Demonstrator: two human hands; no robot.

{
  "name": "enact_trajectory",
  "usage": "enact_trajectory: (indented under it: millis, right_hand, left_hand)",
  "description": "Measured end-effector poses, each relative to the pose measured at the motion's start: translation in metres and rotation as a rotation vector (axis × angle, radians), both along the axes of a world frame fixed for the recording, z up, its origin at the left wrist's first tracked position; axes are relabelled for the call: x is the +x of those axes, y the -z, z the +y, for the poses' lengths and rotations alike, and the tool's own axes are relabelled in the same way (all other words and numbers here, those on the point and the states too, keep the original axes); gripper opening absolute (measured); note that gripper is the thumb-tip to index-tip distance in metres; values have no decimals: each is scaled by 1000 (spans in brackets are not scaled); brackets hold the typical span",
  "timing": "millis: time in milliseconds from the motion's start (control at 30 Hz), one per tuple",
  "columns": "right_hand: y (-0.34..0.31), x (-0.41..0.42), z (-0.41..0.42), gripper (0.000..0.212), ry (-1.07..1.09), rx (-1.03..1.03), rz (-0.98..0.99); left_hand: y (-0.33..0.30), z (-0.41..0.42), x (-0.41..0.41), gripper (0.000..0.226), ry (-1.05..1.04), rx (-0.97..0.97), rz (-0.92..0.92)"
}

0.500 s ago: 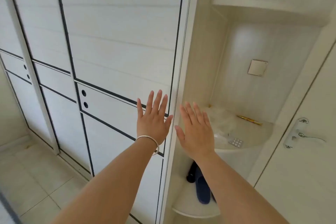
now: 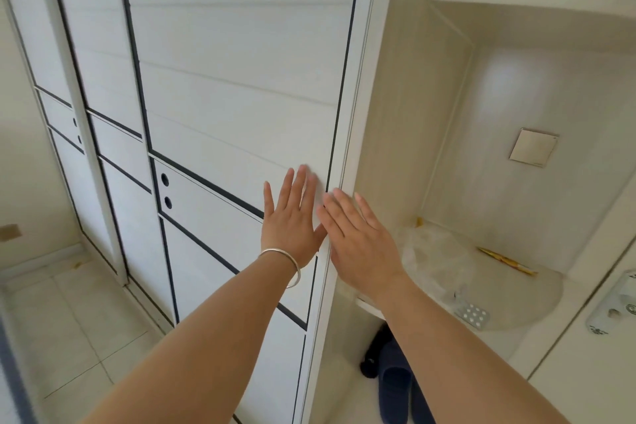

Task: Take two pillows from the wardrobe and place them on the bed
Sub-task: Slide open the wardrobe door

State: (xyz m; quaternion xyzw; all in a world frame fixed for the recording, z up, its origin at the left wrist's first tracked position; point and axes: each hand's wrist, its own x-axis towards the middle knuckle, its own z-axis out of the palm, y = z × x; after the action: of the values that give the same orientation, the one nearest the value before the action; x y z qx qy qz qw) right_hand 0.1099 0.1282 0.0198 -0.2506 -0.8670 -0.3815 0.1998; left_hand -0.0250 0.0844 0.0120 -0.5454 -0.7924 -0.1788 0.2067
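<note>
Wardrobe door (image 2: 234,79) — both palms (flat) against.

Both hands are spread flat at the right edge of a white wardrobe door (image 2: 223,79) with dark trim lines: the left hand (image 2: 292,220), a silver bangle (image 2: 285,260) on its wrist, lies on the panel, and the right hand (image 2: 358,237) lies just beside it, fingertips at the door's edge frame. To the right, open corner shelves (image 2: 516,0) hold a crumpled clear bag (image 2: 433,258), a blister pack (image 2: 473,313) and a yellow wrapper (image 2: 509,260), with dark blue slippers (image 2: 395,385) on the lowest level. A door handle (image 2: 616,306) shows at the far right.
</note>
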Motion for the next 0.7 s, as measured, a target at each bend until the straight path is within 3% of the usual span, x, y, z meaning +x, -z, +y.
enact_trajectory:
  millis: [167, 500, 633, 700]
  right_hand:
    - [-11, -7, 8, 61, -42, -3, 3]
    - [0, -42, 10, 62, -77, -65, -23]
    - [-4, -61, 2, 58, -157, -151, 136]
    - [-11, -76, -4, 70, -200, -402, 315]
  left_hand:
    - [-5, 13, -2, 90, 10, 14, -105]
    - [-2, 20, -14, 72, -58, -26, -82]
    - [-1, 21, -28, 73, -103, -25, -119]
    - [-4, 21, -36, 71, -105, 28, -145]
